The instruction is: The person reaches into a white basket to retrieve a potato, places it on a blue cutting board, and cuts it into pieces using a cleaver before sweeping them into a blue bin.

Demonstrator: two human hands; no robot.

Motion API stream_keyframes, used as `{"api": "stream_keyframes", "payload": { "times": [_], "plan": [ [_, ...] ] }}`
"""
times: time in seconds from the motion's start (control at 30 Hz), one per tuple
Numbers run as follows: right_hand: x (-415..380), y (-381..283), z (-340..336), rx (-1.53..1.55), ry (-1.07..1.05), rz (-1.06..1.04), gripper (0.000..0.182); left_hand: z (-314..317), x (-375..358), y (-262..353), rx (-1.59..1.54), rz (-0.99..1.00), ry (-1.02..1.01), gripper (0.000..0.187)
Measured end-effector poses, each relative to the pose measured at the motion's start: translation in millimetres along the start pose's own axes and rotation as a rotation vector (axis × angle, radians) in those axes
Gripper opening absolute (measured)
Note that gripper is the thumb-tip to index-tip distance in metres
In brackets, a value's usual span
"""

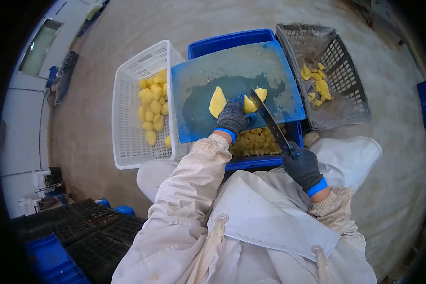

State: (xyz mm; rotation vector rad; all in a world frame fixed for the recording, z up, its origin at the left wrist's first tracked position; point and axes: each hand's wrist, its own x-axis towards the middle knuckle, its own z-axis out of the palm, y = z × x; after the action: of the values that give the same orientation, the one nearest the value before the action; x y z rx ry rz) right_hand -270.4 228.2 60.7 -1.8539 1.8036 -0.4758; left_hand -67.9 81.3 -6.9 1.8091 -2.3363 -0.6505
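Note:
My right hand (302, 166), in a dark grey glove with a blue cuff, is wrapped round the handle of a knife (272, 122). Its long blade slants across the blue cutting board (194, 85), between a cut potato piece (249, 105) and another potato piece (261, 94). My left hand (233, 117), gloved alike, grips the nearer piece with its fingertips at the blade's left side. A larger potato half (217, 102) lies on the board just left of that hand. The board rests across a blue crate (251, 163) with many potato chunks (255, 142) inside.
A white basket (123, 118) of whole peeled potatoes (151, 102) stands at the left. At the right is a dark crate (341, 71) with potato scraps (323, 87), lined with clear film. Stacked black crates (94, 227) and a blue crate (52, 255) are at lower left.

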Motion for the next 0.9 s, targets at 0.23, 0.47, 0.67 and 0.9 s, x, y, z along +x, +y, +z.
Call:
{"api": "stream_keyframes", "payload": {
  "times": [0.23,0.47,0.67,0.9],
  "plan": [
    [25.4,10.3,13.9,-0.323,-0.094,-0.033,0.018,-1.5,6.1,5.1,0.013,-0.025,-0.038,0.076],
    [11.9,18.2,9.3,-0.083,-0.028,-0.061,0.021,-12.6,22.4,-0.2,0.293,-0.071,-0.075,0.081],
    [9.8,30.8,1.7,0.694,0.158,0.271,0.019,-11.6,33.4,38.9,0.233,0.383,0.03,0.072],
    [18.0,33.1,-12.9,1.099,0.317,0.538,0.013,12.6,65.6,50.2,-1.127,-0.197,-0.178,0.053]
  ]
}}
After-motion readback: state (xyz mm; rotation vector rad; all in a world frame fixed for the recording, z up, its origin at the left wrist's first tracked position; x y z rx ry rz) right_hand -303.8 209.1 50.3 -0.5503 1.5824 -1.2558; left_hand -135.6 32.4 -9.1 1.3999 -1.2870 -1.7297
